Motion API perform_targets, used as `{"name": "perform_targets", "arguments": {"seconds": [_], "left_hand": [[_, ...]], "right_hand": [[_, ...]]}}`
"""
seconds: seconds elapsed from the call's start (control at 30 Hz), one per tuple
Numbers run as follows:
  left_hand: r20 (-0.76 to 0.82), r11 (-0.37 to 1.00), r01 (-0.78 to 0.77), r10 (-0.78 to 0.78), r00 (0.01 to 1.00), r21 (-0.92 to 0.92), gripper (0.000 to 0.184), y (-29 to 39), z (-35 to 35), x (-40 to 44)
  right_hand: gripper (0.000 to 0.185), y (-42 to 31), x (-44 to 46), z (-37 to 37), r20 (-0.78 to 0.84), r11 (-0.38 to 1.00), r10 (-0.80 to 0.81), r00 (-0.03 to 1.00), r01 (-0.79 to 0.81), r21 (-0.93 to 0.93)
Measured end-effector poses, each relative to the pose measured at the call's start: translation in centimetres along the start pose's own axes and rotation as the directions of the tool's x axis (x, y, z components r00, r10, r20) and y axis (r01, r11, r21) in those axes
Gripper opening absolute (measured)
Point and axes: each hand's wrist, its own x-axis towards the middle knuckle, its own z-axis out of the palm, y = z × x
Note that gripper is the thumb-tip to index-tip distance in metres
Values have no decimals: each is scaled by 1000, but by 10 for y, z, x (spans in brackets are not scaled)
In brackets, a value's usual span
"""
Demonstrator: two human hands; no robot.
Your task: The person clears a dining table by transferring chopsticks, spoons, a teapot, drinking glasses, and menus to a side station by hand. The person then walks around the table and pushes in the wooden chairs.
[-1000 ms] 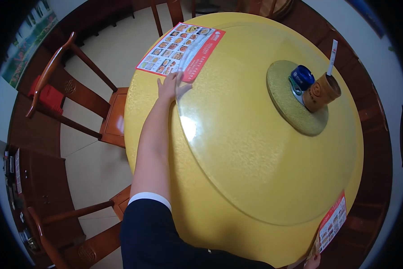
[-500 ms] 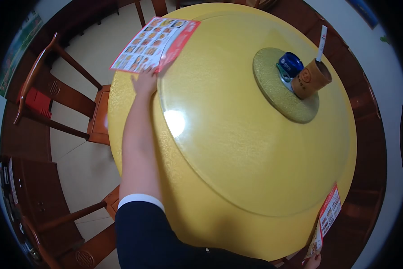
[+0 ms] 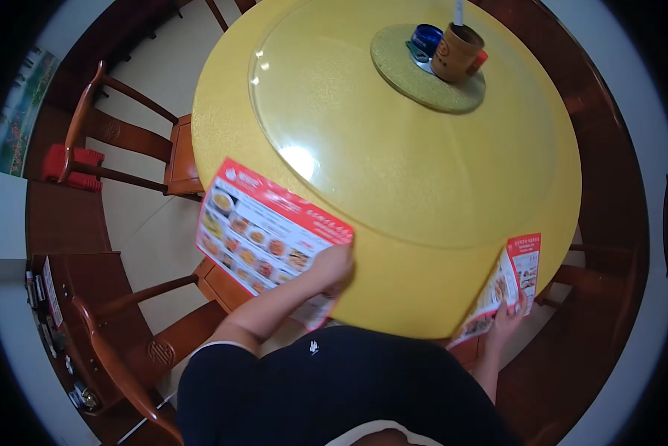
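Head view: the left hand (image 3: pixel 334 267) is gripping a red-edged picture menu (image 3: pixel 263 230) by its right end, fingers closed on it, and this sheet is slanting over the near left edge of a round yellow table (image 3: pixel 408 275); the right hand (image 3: pixel 506 320) is gripping a bent menu (image 3: pixel 525 266) at the near right edge, while a brown cup (image 3: pixel 457 56) is standing beside a blue container (image 3: pixel 425 36) on the far side

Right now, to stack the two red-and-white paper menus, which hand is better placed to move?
Likely the left hand: it holds its flatter paper menu nearer mid-body; the right hand grips its bent paper menu farther out.
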Motion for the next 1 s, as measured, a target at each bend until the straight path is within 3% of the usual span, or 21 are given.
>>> {"name": "perform_targets", "arguments": {"seconds": [0.03, 0.1, 0.17, 0.2, 0.27, 0.37, 0.4, 0.43, 0.47, 0.5, 0.53, 0.6, 0.63, 0.67, 0.7, 0.73, 0.8, 0.83, 0.87, 0.9, 1.0], "left_hand": [[-107, 990, -62, 49, 993, -124, 27, 26, 16, 12], [-237, 932, -51, -39, 971, -360, 38, 74, 45, 43], [-50, 829, 101, -153, 987, -550, 37, 118, 54, 65], [-50, 826, 97, -150, 987, -556, 37, 125, 65, 66], [-169, 585, -142, 8, 986, -799, 33, 137, 93, 84], [-307, 644, -242, 12, 952, -726, 36, 130, 71, 40], [-476, 707, -243, -149, 867, -664, 38, 134, 48, 0], [-747, 950, -137, -128, 653, -282, 41, 95, 47, -11], [-825, 948, -35, -258, 502, -318, 51, 58, 36, -40], [-810, 852, -47, -477, 341, -522, 62, 7, 38, -58], [-861, 864, -40, -494, 122, -502, 68, -35, 40, -77], [-549, 554, 98, -832, 74, -827, 69, -139, 95, -93], [-549, 553, 88, -833, 60, -829, 69, -131, 99, -105], [-324, 372, 78, -880, 347, -925, 68, -114, 98, -118], [-67, 181, 132, -797, 600, -975, 68, -105, 96, -127], [-66, 178, 132, -801, 595, -975, 68, -108, 98, -127], [-212, 110, -182, -578, 788, -977, 65, -116, 105, -125], [-230, 60, -236, -546, 805, -970, 63, -113, 105, -126], [-229, 57, -237, -545, 807, -970, 63, -102, 103, -130], [-222, 21, -249, -528, 820, -968, 63, -88, 96, -134], [-166, -16, -197, -479, 862, -980, 60, -81, 91, -158]], "right_hand": [[49, -10, 9, 6, 4, 1000, 0, 1000, 0, 9], [47, -35, 16, 21, 29, 983, -9, 1000, 3, 182], [43, -37, 26, 30, 60, 961, 31, 998, -46, 273], [38, -39, 21, 31, 79, 930, 68, 995, -92, 355], [27, -19, 31, 21, 375, 932, 219, 901, -307, 193], [19, -15, 25, 38, 594, 908, 271, 758, -405, 103], [18, -12, 23, 43, 664, 904, 274, 696, -423, 70], [19, -15, 19, 55, 744, 967, 214, 633, -243, -72], [19, -9, 6, 66, 814, 984, 164, 557, -33, -176], [19, 10, -4, 86, 852, 994, 75, 518, 32, -107], [19, 27, -18, 105, 882, 995, -12, 471, 94, -37], [20, 22, -41, 137, 949, 989, 100, 299, 72, -127], [20, 21, -51, 151, 964, 995, 96, 250, 14, -102], [21, 20, -62, 165, 976, 996, 89, 201, -46, -81], [21, 17, -75, 180, 978, 998, -3, 209, -56, 15], [22, 14, -88, 194, 971, 992, -88, 222, -70, 106], [26, -4, -103, 219, 984, 989, -75, 163, -110, 94], [29, -14, -111, 226, 995, 933, 16, 98, -360, 20], [33, -22, -115, 233, 997, 815, 80, 17, -577, -56], [46, -15, -118, 243, 991, 766, 93, -98, -629, -134], [57, -8, -142, 245, 960, 678, 261, -98, -689, -255]]}}
